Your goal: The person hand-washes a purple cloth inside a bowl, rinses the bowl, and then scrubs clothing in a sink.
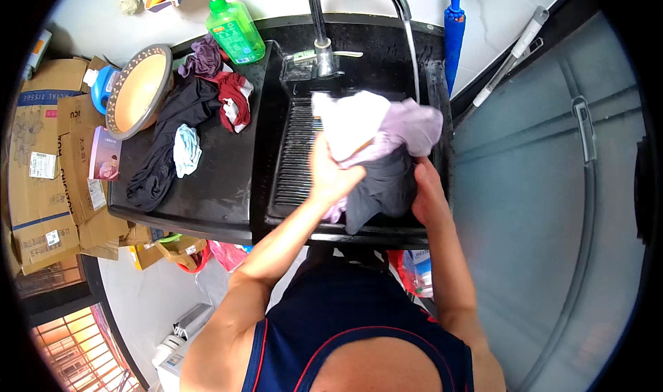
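Observation:
I hold a bundle of wet-looking clothes over the black sink (290, 212). It combines a white cloth (353, 121), a lilac cloth (418, 126) and a dark grey garment (381, 188); the upper part is smeared by motion. My left hand (331, 174) grips the left side of the bundle, thumb across the cloth. On the right side, my right hand (429, 195) is closed at the edge of the dark garment, its fingertips partly hidden. Behind the bundle rises a chrome tap (323, 57), and a thin stream, apparently water, drops from its spout. A ribbed washboard surface (295, 157) shows left of the bundle.
On the left counter lie black trousers (173, 140), a dark red garment (235, 102), a purple cloth (202, 57) and a light blue cloth (186, 150). A green pump bottle (236, 36) and a basin (138, 91) stand there. Cardboard boxes (45, 178) are far left; a frosted door (539, 205) flanks the right.

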A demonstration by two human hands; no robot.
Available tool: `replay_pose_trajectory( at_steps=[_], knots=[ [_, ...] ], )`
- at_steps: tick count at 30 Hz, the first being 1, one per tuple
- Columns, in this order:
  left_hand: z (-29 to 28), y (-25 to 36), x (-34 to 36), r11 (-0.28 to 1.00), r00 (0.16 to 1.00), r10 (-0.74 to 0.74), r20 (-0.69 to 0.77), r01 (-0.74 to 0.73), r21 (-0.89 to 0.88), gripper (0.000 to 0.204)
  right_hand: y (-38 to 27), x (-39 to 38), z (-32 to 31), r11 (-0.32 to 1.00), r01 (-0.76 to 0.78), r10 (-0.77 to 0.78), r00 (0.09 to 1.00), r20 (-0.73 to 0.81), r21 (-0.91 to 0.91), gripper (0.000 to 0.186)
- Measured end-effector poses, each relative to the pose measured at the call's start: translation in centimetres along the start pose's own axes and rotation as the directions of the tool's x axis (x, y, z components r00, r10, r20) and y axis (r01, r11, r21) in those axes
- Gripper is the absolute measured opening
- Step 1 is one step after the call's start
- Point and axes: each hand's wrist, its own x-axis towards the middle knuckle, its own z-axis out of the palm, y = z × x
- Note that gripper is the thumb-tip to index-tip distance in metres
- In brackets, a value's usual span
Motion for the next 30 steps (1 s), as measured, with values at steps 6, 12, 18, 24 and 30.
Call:
replay_pose_trajectory(
  at_steps=[6, 12, 18, 24, 30],
  knots=[
    [3.6, -6.7, -1.4, 0.814, 0.986, 0.038, 0.163, -0.125, 0.567, 0.077, 4.8, 5.2, -7.9, 0.692, -0.098, 0.007, 0.992, -0.129, -0.715, 0.072],
    [0.0, -7.9, -2.1, 0.670, 0.923, 0.001, 0.385, -0.286, 0.685, 0.053, 7.5, 5.1, -6.2, 0.065, -0.087, -0.061, 0.994, -0.091, -0.994, 0.081],
    [-5.2, -8.4, 0.2, 0.459, 0.965, 0.057, 0.254, -0.251, 0.852, 0.036, 9.3, 8.7, -3.8, 0.018, -0.187, 0.030, 0.982, -0.186, -0.982, 0.116],
    [-7.7, -11.5, 0.5, 0.308, 0.991, 0.008, 0.131, -0.127, 0.943, 0.041, 11.4, 10.6, 1.0, -0.199, -0.261, 0.285, 0.907, -0.311, -0.944, 0.121],
    [-6.8, -11.0, 2.1, 0.282, 0.992, -0.044, 0.119, -0.101, 0.954, 0.032, 17.1, 12.9, -5.4, 0.185, -0.150, -0.076, 0.983, -0.166, -0.971, 0.071]
  ],
)
